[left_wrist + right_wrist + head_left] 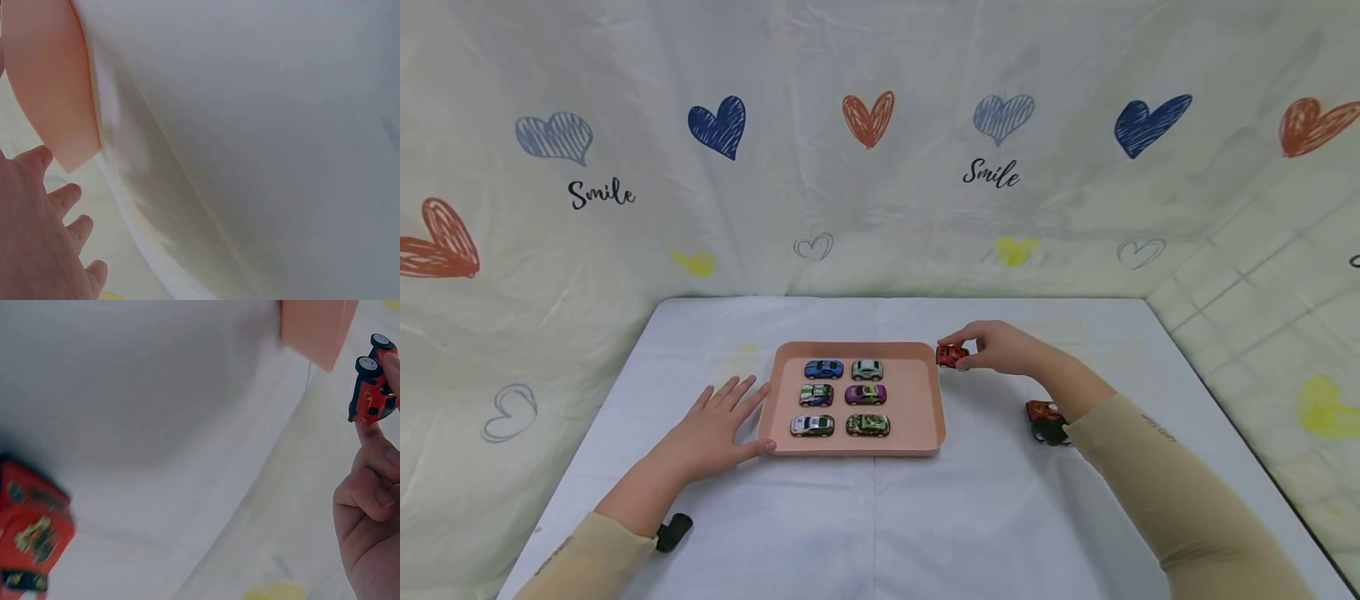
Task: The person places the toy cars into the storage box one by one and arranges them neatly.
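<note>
My right hand pinches a small red toy car between thumb and fingers, just outside the tray's upper right corner. In the right wrist view the red toy car shows black spots and black wheels. My left hand lies spread at the left side of a pink tray, fingertips and thumb right at its rim. Inside the tray stand several toy cars in two columns: blue, pale green, multicoloured, purple and yellow, white and black, and camouflage green.
Another red toy car sits on the white-covered table beneath the right forearm, partly hidden by the black wrist camera; it shows blurred in the right wrist view. A second black wrist camera is on the left wrist. Behind hangs a heart-printed curtain.
</note>
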Available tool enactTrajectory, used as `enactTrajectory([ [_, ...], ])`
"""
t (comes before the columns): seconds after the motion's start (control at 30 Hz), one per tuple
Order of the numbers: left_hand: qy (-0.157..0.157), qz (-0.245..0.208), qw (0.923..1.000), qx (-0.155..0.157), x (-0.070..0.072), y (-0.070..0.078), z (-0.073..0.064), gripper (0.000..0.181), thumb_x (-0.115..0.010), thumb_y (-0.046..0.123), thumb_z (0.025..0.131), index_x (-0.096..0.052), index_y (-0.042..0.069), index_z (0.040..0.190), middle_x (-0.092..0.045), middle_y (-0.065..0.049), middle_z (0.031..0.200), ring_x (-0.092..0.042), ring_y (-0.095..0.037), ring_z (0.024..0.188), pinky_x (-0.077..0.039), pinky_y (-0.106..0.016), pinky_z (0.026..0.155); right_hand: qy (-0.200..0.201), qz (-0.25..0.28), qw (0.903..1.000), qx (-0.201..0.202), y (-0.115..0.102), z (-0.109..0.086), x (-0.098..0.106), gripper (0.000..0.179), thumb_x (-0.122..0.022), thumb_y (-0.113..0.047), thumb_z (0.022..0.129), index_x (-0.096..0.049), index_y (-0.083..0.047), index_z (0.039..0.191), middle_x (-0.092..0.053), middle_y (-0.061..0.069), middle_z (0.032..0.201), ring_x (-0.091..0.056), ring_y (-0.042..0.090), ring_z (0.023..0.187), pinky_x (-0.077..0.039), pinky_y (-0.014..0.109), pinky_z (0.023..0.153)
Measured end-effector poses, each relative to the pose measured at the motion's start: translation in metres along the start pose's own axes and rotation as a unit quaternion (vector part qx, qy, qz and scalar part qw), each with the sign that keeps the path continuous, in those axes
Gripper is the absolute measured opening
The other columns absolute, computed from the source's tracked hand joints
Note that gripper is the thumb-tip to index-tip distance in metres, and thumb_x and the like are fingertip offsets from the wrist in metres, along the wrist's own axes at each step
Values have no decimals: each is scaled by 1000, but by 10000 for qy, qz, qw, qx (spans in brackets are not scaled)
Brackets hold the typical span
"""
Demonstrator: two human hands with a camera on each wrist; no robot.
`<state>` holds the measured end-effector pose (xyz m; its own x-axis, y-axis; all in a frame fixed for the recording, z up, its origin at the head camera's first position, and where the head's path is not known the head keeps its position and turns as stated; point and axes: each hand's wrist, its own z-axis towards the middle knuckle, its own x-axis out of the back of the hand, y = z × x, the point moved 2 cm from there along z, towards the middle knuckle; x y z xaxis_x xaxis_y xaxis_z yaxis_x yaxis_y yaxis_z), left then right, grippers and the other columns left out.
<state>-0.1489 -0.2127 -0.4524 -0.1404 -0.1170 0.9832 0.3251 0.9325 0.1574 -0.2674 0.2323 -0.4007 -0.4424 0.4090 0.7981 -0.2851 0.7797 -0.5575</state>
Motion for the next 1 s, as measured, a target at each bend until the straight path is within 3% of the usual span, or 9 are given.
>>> enactTrajectory([
  [0.4,5,-7,10000,-11,-4,-1,0,97,-56,75,84,-31,17,157,-26,-15,161,-18,-40,148,-10,-62,119,-186,111,9993,293,-38,26,-25,40,-77,-20,89,-69,-26,128,-63,-1,122,-51,20,78,-49,31,63],
  [0.6,4,61,10000,-31,-4,0,2,100,-50,80,83,-29,18,158,-25,-14,162,-17,-39,149,-10,-61,119,-164,65,9996,204,-40,36,-34,40,-76,-20,90,-69,-28,128,-62,0,127,-53,21,97,-50,33,74],
  [0.77,-20,55,10000,-35,-4,-1,3,99,-51,80,83,-29,18,158,-25,-14,162,-17,-39,149,-10,-61,119,-190,-207,9993,236,-42,44,-42,38,-74,-18,91,-69,-27,127,-63,0,122,-54,20,99,-49,34,79],
  [1.0,-10,70,10000,-69,-4,-3,2,99,-51,79,83,-29,18,158,-24,-14,162,-17,-39,149,-10,-61,119,-443,-1146,9911,520,-44,55,-53,34,-71,-20,93,-70,-24,127,-64,-3,110,-56,15,96,-50,35,89],
])
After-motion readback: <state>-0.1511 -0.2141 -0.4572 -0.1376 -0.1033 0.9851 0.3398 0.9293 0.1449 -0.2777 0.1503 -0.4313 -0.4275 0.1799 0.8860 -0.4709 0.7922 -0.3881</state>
